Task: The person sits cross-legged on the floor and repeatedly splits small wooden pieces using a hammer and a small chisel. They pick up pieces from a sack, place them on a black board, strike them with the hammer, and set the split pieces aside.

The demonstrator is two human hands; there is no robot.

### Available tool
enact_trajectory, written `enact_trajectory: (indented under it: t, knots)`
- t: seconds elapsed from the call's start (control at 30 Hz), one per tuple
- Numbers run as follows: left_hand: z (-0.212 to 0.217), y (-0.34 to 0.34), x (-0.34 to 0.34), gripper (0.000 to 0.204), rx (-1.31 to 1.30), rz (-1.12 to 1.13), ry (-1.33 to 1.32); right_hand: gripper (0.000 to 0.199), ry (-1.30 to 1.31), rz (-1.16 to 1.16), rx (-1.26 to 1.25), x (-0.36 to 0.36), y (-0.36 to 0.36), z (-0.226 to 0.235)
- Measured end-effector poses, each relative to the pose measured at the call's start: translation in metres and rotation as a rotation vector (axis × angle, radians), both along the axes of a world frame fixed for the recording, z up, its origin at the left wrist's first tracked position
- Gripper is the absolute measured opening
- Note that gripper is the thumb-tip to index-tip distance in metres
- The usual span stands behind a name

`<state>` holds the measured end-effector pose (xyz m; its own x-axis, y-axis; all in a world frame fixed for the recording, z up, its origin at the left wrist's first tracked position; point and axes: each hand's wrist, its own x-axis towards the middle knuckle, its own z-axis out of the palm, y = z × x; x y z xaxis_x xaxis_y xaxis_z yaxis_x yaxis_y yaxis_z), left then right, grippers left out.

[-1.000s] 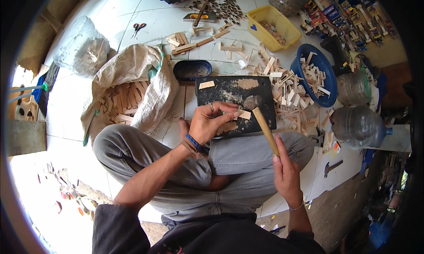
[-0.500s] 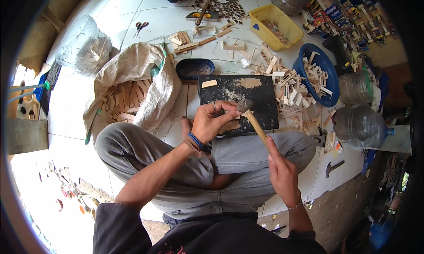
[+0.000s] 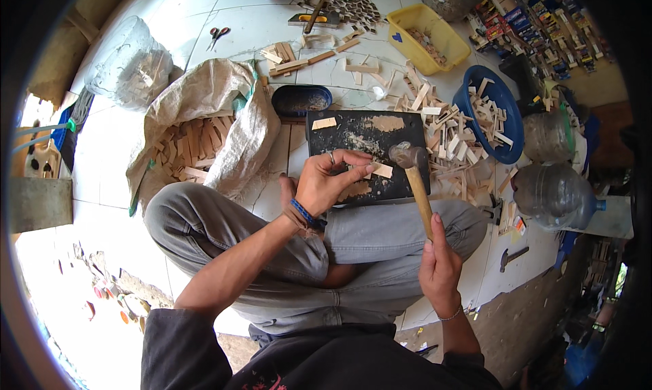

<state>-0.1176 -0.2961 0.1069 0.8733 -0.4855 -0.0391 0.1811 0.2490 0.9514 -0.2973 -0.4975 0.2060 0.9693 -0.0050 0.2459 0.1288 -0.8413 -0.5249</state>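
Observation:
I sit cross-legged on the floor behind a black work board (image 3: 367, 128). My left hand (image 3: 331, 183) pinches a small pale wooden strip (image 3: 380, 169) flat against the board's near half. My right hand (image 3: 440, 264) grips the wooden handle of a hammer (image 3: 415, 179). Its metal head (image 3: 407, 155) hovers just right of the strip, close to my left fingertips. Another small wood piece (image 3: 324, 123) lies at the board's far left corner.
A woven sack (image 3: 204, 98) of wood strips lies to the left. A dark oval dish (image 3: 301, 99) sits behind the board. A blue basin (image 3: 499, 112) of offcuts, a yellow tub (image 3: 428, 37), loose strips, clear plastic jugs (image 3: 553, 190), scissors (image 3: 219, 33) and a second hammer (image 3: 511, 256) surround me.
The hammer swung from resting low on the board to upright, its head now beside the strip. My left hand stayed pinching the strip.

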Motion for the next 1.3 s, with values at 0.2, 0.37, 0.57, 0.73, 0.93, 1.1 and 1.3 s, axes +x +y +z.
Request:
enact_trajectory:
  t: [0.2, 0.37, 0.57, 0.73, 0.93, 1.1, 1.3]
  knots:
    - [-0.001, 0.001, 0.000, 0.011, -0.013, -0.015, 0.033, 0.050, 0.150, -0.071, 0.077, 0.010, 0.004, 0.004]
    - [0.000, -0.001, -0.002, 0.016, -0.034, 0.000, 0.053, 0.037, 0.252, -0.364, 0.410, 0.042, 0.016, -0.003]
    - [0.003, 0.000, 0.001, 0.026, -0.005, 0.067, -0.100, 0.040, 0.336, -0.378, 0.587, 0.104, 0.027, -0.044]
    - [-0.001, 0.003, 0.003, 0.036, 0.039, 0.011, -0.138, 0.042, 0.467, -0.430, 0.824, 0.113, 0.034, -0.046]
    - [-0.004, 0.001, 0.004, 0.043, 0.122, 0.026, -0.235, 0.040, 0.476, -0.478, 0.863, 0.116, 0.034, -0.044]
    - [-0.004, 0.002, 0.004, 0.035, 0.214, 0.013, -0.237, 0.039, 0.473, -0.472, 0.844, 0.116, 0.033, -0.046]
    - [-0.006, 0.003, 0.002, 0.029, 0.234, -0.002, -0.192, 0.038, 0.462, -0.474, 0.828, 0.116, 0.034, -0.046]
